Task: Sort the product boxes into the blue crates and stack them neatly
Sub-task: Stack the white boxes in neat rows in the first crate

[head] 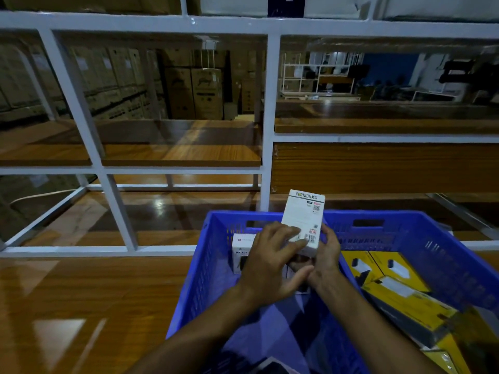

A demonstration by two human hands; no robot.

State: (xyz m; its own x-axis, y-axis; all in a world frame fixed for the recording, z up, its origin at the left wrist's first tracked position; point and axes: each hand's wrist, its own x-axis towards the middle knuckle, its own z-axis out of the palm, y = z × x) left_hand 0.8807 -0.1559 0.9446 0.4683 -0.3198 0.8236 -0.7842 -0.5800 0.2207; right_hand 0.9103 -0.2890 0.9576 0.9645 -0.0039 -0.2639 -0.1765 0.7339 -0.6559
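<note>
White box (302, 214) — left hand (270, 265), right hand (328, 255) fingers grip it; lower end hidden; blue crate (405, 220) cropped.

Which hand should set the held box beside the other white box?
Probably the left hand: it is on the held box and nearest the other white box; the right hand is farther.
</note>
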